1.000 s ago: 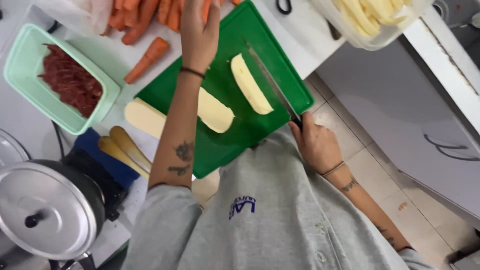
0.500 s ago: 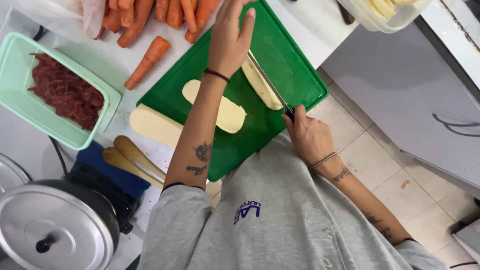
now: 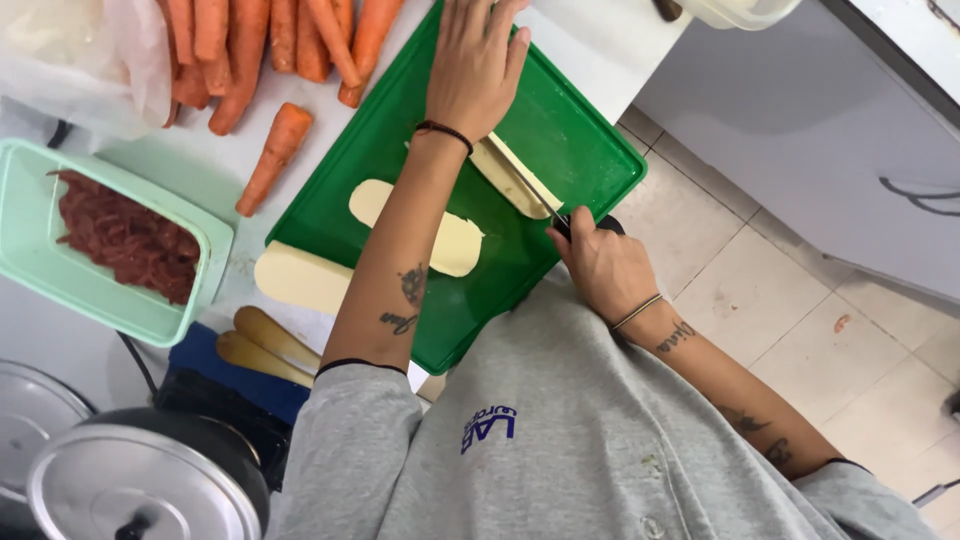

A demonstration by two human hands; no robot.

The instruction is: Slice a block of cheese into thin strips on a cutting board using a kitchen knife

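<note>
- Pot lid (image 3: 140, 490), metal with a black knob, sits nearest at lower left; two peeled pale sticks (image 3: 265, 345) lie on a blue cloth (image 3: 215, 365) just past it.
- Right hand (image 3: 605, 270) is closed around a knife handle; the knife (image 3: 530, 190) blade runs diagonally away from it onto the green cutting board (image 3: 560, 130).
- Blade lies along the pale yellow slab (image 3: 510, 178) at the board's right side, apparently slicing it lengthwise. Cannot tell how deep the cut is.
- Left hand (image 3: 475, 65) lies flat and fairly open on the far end of that slab, fingers spread and pointing away, pinning it down.
- To do this cut well, in my judgement: keep the left palm flat and the fingertips above the blade line, hold the blade level, draw in one long stroke rather than sawing, and keep the board from sliding on the desk (image 3: 600, 30).
- Second slab (image 3: 440, 240) lies mid-board, partly under the left forearm; a third slab (image 3: 300, 280) rests off the board's left edge on the desk.
- Mint-green tub (image 3: 30, 190) of shredded red meat (image 3: 120, 240) sits at the left, apart from the board.
- Carrots (image 3: 260, 40) are piled at the far left; one carrot (image 3: 275, 155) lies alone just beside the board.
- Pale container (image 3: 735, 10) is at the far edge; contents not visible.
</note>
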